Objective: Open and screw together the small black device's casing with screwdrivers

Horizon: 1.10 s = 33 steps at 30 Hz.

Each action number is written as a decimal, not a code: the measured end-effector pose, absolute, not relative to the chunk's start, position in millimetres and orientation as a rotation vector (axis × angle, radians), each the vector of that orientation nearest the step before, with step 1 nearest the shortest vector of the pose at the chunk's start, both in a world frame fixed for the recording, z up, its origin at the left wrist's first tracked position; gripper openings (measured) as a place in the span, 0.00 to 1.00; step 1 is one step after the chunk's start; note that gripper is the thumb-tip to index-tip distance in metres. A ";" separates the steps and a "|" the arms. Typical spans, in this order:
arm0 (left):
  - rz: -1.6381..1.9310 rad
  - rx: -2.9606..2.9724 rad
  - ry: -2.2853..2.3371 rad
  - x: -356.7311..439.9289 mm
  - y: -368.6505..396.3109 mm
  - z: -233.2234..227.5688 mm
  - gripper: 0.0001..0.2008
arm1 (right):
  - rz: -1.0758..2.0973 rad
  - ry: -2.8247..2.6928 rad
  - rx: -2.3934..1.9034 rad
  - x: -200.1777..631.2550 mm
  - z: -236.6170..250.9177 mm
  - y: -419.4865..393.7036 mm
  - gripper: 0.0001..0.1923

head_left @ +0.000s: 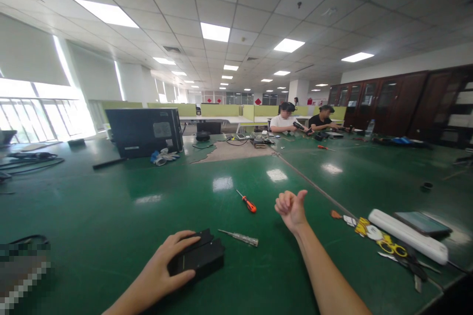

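My left hand [172, 261] rests over a black box-shaped device [207, 258] lying on the green table. Its fingers lie across the top and far side, and the thumb is along the near side. What kind of device it is I cannot tell. Raised over the table, my right hand [291, 209] has its fingers curled in and its thumb sticking out, with nothing visible in it. Between the hands lies a clear-handled screwdriver [242, 238], close to the black device. Farther off is a screwdriver with an orange handle [249, 204].
A white power strip [408, 236], a tablet [423, 223], and yellow-handled scissors [393, 247] lie at right. A black computer case [144, 133] stands at back left beside gloves [163, 156]. Two people [284, 120] sit across the table.
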<state>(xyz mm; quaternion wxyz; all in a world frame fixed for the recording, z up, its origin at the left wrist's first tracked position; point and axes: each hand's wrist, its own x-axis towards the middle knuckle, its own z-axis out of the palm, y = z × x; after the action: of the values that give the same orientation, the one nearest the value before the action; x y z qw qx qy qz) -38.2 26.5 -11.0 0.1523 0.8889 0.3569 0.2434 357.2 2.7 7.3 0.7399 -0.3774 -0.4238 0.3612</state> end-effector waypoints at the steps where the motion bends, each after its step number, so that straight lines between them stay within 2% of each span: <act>1: 0.692 2.546 1.021 -37.9 26.0 -10.6 0.27 | 0.763 -0.926 -0.882 357.6 5.4 4.3 0.36; 3: 0.692 2.530 1.017 -37.0 24.7 -9.7 0.27 | 0.622 -0.944 -1.094 354.4 -3.1 10.0 0.34; 7: 0.734 2.498 1.018 -35.0 22.2 -7.7 0.27 | 0.130 -1.234 -1.561 340.1 -27.6 22.6 0.20; 9: 0.729 2.498 1.004 -34.2 21.1 -6.9 0.27 | 0.029 -1.438 -1.700 332.9 -35.7 25.6 0.22; 13: 0.728 2.470 1.007 -33.6 19.7 -5.7 0.28 | 0.017 -1.721 -1.801 323.2 -36.1 23.9 0.21; 19: 0.650 2.458 0.998 -34.2 19.7 -4.0 0.28 | -0.053 -1.700 -1.871 314.6 -23.1 22.0 0.19; 25: 0.718 2.419 0.971 -31.8 17.4 -4.4 0.28 | -0.048 -1.719 -1.950 307.7 -22.4 26.6 0.10; 33: 0.633 2.433 1.013 -33.4 18.5 -4.0 0.29 | -0.057 -1.580 -1.927 310.3 -19.1 24.2 0.12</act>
<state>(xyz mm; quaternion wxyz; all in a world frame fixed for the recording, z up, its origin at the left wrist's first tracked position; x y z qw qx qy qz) -33.4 18.5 -4.0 0.2141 0.8768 0.3652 0.2281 310.3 24.2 -19.1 0.3186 -0.7328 -0.6009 -0.0217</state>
